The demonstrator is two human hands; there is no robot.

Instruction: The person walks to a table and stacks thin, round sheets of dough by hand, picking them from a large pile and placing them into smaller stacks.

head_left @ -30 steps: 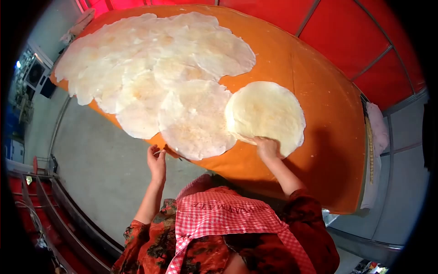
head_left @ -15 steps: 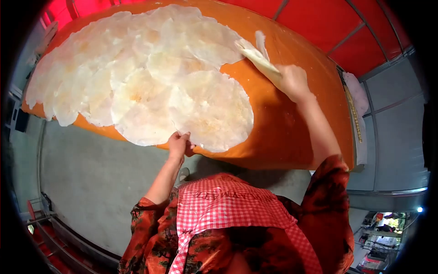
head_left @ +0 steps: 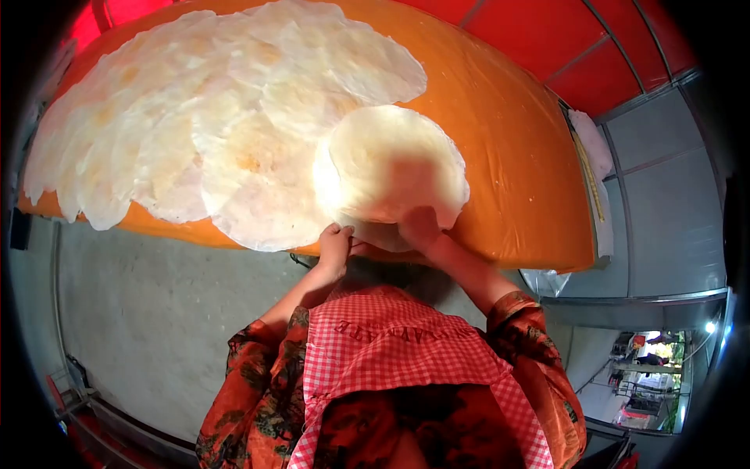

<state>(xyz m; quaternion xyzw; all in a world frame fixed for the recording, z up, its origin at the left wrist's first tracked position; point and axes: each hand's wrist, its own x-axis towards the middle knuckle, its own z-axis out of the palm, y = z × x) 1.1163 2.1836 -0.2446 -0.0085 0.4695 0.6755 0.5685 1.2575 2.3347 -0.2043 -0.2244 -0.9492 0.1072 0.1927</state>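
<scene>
My left hand is closed in a pinch at the near rim of a thin, pale round flatbread sheet, at the front edge of the padded orange surface. My right hand is at the near right part of this sheet. Its fingers are smeared by motion into a reddish patch over the pale round, so their grip does not show. A wide layer of overlapping thin flatbread sheets spreads to the left and behind.
The orange cover curves down at the near edge and the right. Grey floor lies in front, with red panels at the back. A white rolled cloth lies along the right end.
My right hand has swung from the back right toward me. The folded pale sheet it held no longer shows as a fold; a brighter round now covers the nearest sheet. My left hand stays at the edge.
</scene>
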